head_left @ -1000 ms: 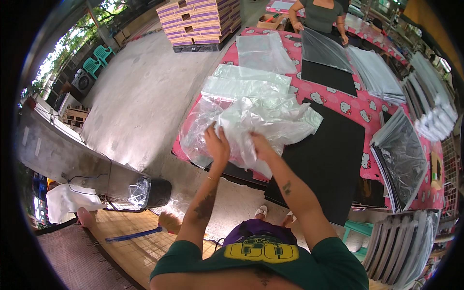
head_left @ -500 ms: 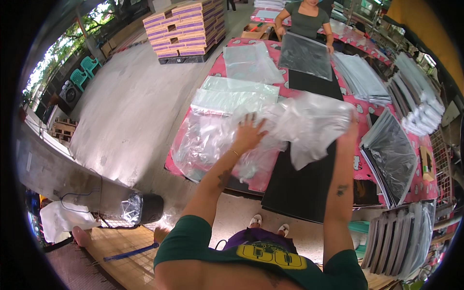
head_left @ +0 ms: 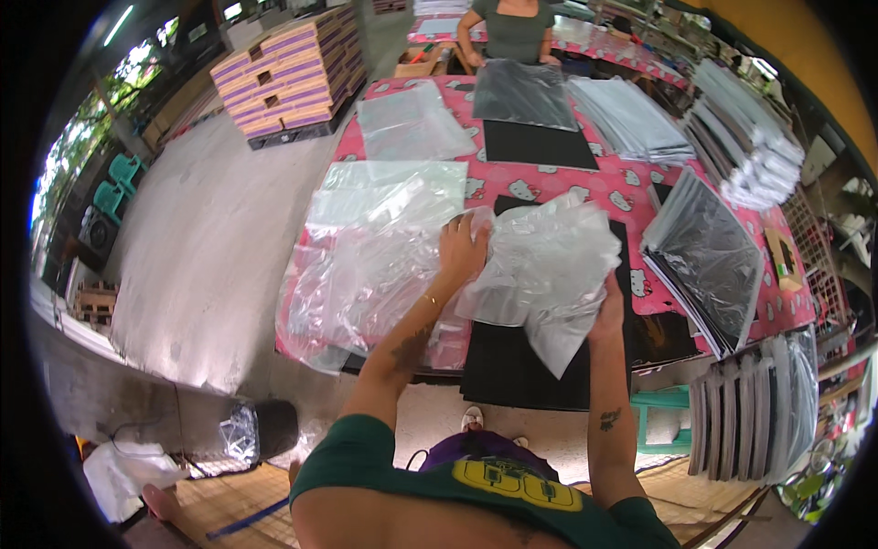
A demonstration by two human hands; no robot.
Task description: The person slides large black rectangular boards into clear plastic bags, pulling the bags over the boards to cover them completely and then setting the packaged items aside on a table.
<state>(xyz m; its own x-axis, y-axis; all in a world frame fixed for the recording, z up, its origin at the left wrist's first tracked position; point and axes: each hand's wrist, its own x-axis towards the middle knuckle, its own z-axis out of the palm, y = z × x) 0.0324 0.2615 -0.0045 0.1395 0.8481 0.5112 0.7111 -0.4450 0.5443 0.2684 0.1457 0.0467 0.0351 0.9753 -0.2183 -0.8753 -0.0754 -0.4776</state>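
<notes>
A crumpled clear plastic bag (head_left: 549, 261) is bunched between my two hands, above a stack of black sheets (head_left: 521, 371) at the table's near edge. My left hand (head_left: 465, 249) has its fingers bent and closed on the bag's left side. On the opposite side my right hand (head_left: 607, 311) grips the bag's edge, its fingers partly hidden by the plastic. Left of my left hand lies a loose heap of clear plastic bags (head_left: 361, 284), with flatter bags (head_left: 393, 188) just beyond it.
Across the pink-covered table (head_left: 526, 190), a person (head_left: 514, 37) holds a bagged dark sheet (head_left: 526, 91) over another black sheet (head_left: 540, 146). Bagged stacks (head_left: 709, 256) stand on the right, near a white pile (head_left: 631, 119). Stacked cartons (head_left: 288, 73) rise from the floor at far left.
My left hand has gone from spread fingers on the plastic to bent fingers gripping it. My right hand has come down and nearer with the bag. The view has shifted right.
</notes>
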